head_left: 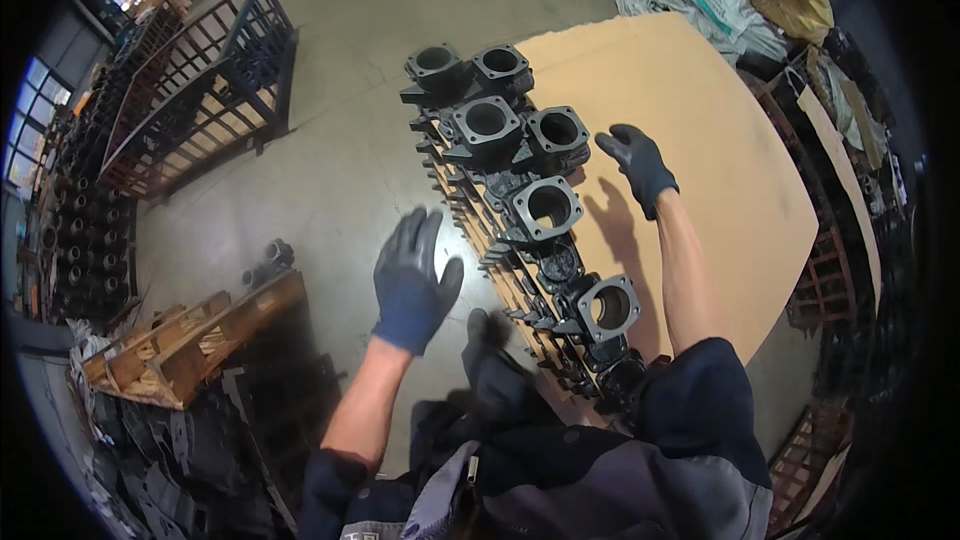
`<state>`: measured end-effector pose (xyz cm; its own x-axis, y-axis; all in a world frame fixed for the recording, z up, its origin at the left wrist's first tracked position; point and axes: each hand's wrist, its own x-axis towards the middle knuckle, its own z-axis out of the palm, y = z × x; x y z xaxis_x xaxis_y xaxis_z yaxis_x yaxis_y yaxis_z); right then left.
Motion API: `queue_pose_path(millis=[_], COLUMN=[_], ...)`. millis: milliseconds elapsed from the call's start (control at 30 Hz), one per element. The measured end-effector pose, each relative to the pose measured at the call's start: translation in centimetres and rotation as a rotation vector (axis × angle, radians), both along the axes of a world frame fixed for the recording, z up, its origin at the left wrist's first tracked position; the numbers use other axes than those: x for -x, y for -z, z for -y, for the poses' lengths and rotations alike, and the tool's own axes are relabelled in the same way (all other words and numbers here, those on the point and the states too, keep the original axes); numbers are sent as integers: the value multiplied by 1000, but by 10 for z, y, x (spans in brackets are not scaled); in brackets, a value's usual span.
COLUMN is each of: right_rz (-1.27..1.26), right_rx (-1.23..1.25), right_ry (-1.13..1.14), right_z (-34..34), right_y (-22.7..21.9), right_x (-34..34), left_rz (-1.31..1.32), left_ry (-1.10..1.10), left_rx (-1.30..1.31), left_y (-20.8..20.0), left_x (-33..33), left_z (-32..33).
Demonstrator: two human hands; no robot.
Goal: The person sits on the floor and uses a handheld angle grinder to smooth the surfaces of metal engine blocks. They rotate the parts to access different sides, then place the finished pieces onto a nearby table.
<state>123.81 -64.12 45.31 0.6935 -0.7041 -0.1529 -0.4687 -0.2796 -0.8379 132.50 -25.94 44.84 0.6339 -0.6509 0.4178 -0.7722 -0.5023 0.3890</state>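
Both my hands wear dark work gloves and hold nothing. My left hand (412, 275) hovers over the floor left of the row of castings, fingers stretched and thumb apart. My right hand (640, 165) is above the tan sheet, its fingers slightly bent and spread. Nearest to it is a black metal casting (587, 129) with a round bore and a square, holed flange; a gap shows between them. Several like it stand along the stack's top, among them a casting (548, 230) in the middle and a casting (609, 308) nearer my body. Lower layers are partly hidden.
A large tan sheet (715, 200) lies right of the stack. At far left stands a slatted metal crate (205, 90); nearer is a wooden pallet (200, 340). Plastic sacks (725, 5) are heaped at far right. More dark castings (90, 240) are piled along the left.
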Motion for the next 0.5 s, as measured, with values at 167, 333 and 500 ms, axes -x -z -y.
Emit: queue_pose_path(millis=[167, 333, 500], right_rz=[-169, -337, -491], right_rx=[-91, -114, 11], right_ry=[-15, -129, -47], right_z=[25, 23, 25], right_y=[17, 15, 20], right_x=[-61, -98, -116], left_rz=[-12, 70, 121], left_ry=[69, 344, 563], left_rx=[-75, -170, -278], left_y=[1, 37, 70], left_x=[-102, -166, -193], left_z=[98, 146, 175])
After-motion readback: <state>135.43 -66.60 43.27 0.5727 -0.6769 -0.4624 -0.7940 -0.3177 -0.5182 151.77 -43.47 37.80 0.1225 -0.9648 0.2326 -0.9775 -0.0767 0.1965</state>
